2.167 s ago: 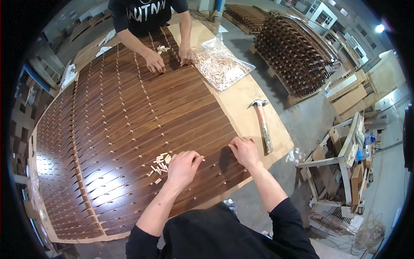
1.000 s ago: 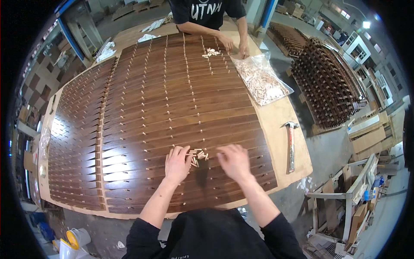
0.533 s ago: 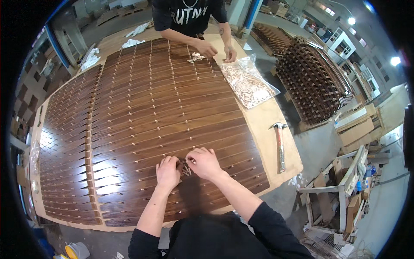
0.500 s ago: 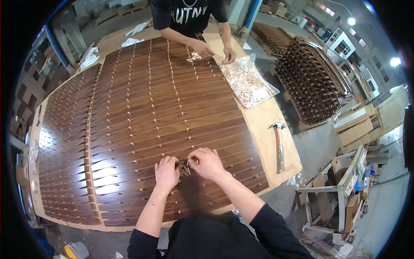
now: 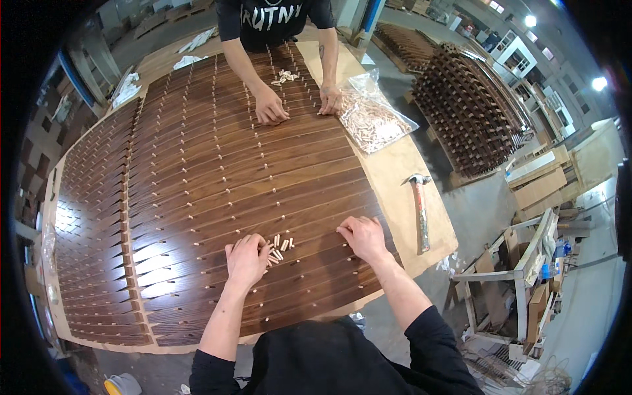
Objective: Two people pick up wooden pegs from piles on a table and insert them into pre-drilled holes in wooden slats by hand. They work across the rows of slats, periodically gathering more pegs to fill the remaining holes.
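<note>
Dark brown wooden planks (image 5: 309, 197) lie side by side, with short pale wooden dowels standing up from them in rows. My left hand (image 5: 245, 260) rests on the planks, fingers curled against the left side of a small pile of loose dowels (image 5: 283, 243). What its fingertips hold, if anything, is hidden. My right hand (image 5: 363, 237) is to the right of the pile, low over a plank near the right ends. Its thumb and fingers are pinched together at the wood; whatever is between them is too small to make out.
Across the planks, a co-worker's hands (image 5: 270, 106) work near another dowel pile (image 5: 284, 78). A clear plastic bag of dowels (image 5: 375, 118) and a claw hammer (image 5: 421, 210) lie on the tan board (image 5: 401, 174) at right. Stacked slats (image 5: 464, 112) stand beyond.
My right hand has moved right, from the dowel pile to the planks' right side, uncovering the pile. My left hand stays beside it. The co-worker's hands have come nearer and apart. The view shifted slightly.
</note>
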A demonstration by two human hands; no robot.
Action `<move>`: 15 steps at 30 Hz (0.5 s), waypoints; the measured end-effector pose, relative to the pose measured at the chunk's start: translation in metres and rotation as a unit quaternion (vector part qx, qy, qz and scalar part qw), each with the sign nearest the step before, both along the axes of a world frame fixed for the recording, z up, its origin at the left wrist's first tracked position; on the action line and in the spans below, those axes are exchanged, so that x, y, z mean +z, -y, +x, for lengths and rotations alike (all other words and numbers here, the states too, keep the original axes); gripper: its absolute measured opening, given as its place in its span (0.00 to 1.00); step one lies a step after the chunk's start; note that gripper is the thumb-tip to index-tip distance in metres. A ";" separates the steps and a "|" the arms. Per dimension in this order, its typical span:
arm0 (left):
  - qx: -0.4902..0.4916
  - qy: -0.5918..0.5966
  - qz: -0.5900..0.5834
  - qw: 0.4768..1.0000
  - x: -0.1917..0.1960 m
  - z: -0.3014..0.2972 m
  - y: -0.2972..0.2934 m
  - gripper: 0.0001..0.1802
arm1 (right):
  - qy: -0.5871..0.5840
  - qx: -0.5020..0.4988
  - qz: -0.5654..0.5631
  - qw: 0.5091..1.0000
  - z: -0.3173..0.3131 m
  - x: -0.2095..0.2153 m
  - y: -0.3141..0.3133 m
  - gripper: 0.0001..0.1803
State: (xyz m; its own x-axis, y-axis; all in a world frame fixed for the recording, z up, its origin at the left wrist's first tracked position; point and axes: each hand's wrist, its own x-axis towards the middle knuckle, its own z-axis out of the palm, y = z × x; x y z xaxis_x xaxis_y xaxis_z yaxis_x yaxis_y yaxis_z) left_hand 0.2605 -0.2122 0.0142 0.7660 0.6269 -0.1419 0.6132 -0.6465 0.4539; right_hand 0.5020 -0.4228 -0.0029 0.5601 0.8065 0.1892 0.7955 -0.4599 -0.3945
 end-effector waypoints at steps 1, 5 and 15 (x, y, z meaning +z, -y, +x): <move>0.011 0.024 0.000 1.000 0.001 -0.002 0.001 0.08 | -0.002 0.001 0.002 1.000 0.000 -0.001 -0.001 0.07; 0.047 0.072 -0.026 0.996 0.003 -0.016 0.003 0.08 | 0.059 0.035 -0.023 0.997 0.001 0.005 -0.004 0.08; 0.117 0.169 -0.119 0.971 -0.009 -0.021 0.017 0.08 | 0.045 0.044 -0.026 0.998 0.001 -0.003 -0.002 0.10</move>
